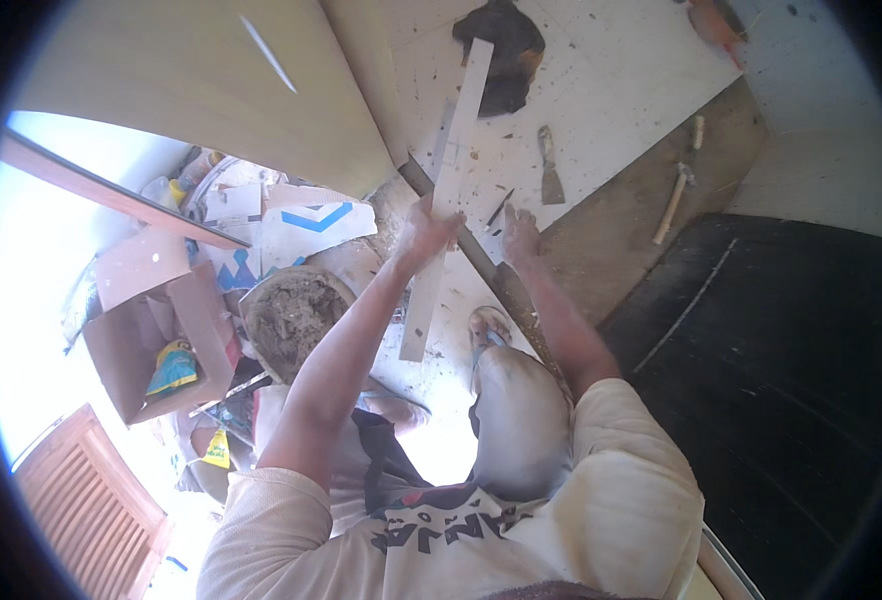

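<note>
A long, flat, pale straightedge (474, 90) runs from near my knees up across the white floor. My left hand (428, 232) is closed around its middle, fingers wrapped over the edge. To its right, my right hand (521, 236) reaches low over the floor with its fingers stretched forward, apart from the straightedge. Just left of those fingertips lies a thin dark pencil-like stick (500, 208). A putty knife (550, 168) rests a little farther off, blade toward me. Beyond it, the straightedge's far end overlaps a crumpled black piece (506, 75), perhaps a bag.
A bucket of grey mortar (296, 305) stands left of my left arm, beside an open cardboard box (161, 345). A hammer (672, 203) lies on the brown strip at right, next to a large black panel (771, 330). A slatted wooden shutter (91, 510) sits lower left.
</note>
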A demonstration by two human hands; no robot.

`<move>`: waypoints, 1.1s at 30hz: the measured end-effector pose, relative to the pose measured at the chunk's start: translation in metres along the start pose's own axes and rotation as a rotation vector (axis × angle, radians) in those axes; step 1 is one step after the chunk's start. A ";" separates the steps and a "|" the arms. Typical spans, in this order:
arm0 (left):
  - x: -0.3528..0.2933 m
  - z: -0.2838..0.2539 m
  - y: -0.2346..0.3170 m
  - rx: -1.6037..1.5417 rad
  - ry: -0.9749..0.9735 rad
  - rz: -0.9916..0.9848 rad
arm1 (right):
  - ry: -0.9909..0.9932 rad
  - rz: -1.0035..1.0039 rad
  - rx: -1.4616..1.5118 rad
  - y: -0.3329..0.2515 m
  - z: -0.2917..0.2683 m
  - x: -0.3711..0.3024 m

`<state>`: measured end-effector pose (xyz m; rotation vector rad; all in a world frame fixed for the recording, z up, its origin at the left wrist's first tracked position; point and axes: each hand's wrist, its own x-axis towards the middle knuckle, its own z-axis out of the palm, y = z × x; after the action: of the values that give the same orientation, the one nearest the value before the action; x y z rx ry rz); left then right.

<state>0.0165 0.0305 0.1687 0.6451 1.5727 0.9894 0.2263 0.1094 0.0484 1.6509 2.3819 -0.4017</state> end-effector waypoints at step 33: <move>-0.853 0.021 0.231 0.051 0.611 -0.320 | -0.677 -0.528 0.108 -0.037 -0.345 -0.397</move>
<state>0.2156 -0.5543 0.8008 0.1052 2.1580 0.9497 0.3225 -0.1335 0.5059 0.6988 2.2203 -1.0038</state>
